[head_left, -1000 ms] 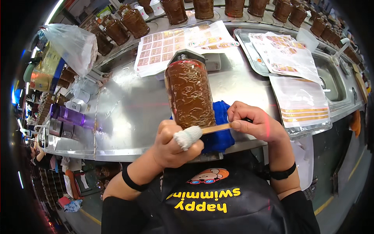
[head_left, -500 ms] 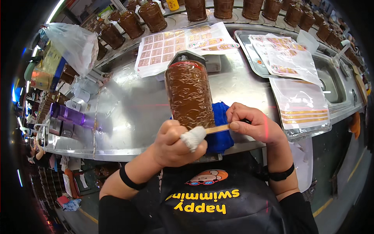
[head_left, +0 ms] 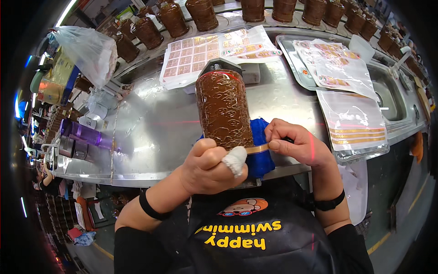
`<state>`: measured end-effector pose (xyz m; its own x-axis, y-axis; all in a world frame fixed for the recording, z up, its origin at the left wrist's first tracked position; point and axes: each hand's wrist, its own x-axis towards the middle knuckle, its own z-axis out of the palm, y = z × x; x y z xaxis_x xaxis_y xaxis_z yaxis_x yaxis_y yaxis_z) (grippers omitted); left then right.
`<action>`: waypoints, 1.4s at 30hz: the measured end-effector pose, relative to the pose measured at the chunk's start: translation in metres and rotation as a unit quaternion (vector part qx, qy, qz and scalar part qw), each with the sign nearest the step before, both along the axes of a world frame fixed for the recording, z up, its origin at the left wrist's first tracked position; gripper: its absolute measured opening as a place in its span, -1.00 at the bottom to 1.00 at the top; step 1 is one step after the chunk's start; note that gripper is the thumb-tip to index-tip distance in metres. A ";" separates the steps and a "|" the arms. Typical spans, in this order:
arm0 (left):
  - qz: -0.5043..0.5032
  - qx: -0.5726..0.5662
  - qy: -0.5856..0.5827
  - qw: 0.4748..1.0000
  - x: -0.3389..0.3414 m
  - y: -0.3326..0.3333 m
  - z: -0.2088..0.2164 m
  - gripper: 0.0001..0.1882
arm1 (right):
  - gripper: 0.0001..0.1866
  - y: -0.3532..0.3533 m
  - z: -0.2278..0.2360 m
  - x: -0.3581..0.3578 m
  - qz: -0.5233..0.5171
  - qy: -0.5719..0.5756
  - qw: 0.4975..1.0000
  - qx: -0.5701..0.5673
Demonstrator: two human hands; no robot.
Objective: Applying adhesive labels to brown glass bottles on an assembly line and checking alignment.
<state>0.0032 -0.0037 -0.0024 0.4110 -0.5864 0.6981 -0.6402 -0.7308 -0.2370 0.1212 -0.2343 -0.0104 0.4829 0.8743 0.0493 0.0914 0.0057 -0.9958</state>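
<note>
A brown bottle [head_left: 224, 107] with a raised pattern lies tilted in front of me. Its far end rests in a dark angular holder [head_left: 222, 66], and its near end is at my hands. Across that near end runs a narrow gold strip [head_left: 258, 149]. My left hand [head_left: 211, 165] is closed, its white-covered finger pressing the strip's left part by the bottle. Pinched between thumb and fingers of my right hand [head_left: 292, 142] is the strip's right end. A small dark thing shows beside the right fingers; I cannot make it out. Under the bottle's near end sits a blue cloth [head_left: 261, 165].
Label sheets [head_left: 191, 57] lie behind the bottle on the steel table [head_left: 150, 132]. At right are a metal tray [head_left: 292, 59] with more sheets, a sheet of gold strips [head_left: 353, 121] and a sink [head_left: 388, 91]. Brown bottles [head_left: 253, 10] line a far conveyor. A purple bottle [head_left: 84, 133] stands left.
The bottle's pattern has turned, and the strip now lies closer along its near end. My left hand has shifted slightly right; the right hand barely moved. The bottles on the conveyor have moved right.
</note>
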 end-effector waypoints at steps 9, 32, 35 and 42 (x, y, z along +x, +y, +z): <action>0.006 -0.033 0.019 0.999 -0.005 0.001 -0.001 -0.76 | -0.71 0.002 -0.003 0.000 0.007 -0.009 1.000 0.009; 0.014 -0.061 0.019 0.998 -0.012 0.007 -0.008 -0.73 | -0.72 0.009 -0.002 -0.002 0.020 -0.019 1.000 0.005; 0.007 -0.023 0.036 0.999 -0.007 0.003 0.002 -0.72 | -0.71 0.009 -0.006 -0.001 0.019 0.002 1.000 0.001; 0.000 -0.044 0.033 0.998 -0.007 0.007 -0.003 -0.72 | -0.70 0.013 -0.004 -0.002 0.018 -0.012 1.000 0.019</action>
